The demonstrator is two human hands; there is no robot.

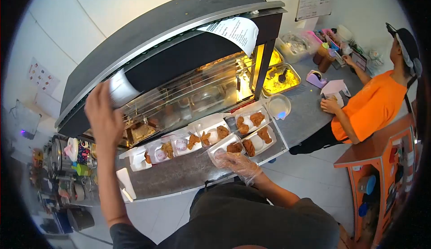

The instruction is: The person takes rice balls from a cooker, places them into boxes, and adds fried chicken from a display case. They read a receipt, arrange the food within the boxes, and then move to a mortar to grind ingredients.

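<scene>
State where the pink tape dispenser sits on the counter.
In the head view, the pink tape dispenser sits at the right end of the counter, just right of the metal tray of yellow food and in front of the person in the orange shirt.

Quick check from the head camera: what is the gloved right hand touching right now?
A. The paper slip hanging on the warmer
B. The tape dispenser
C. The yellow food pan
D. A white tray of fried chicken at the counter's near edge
D: the right hand, in a clear plastic glove, rests on the white tray holding fried chicken at the counter's near edge.
</scene>
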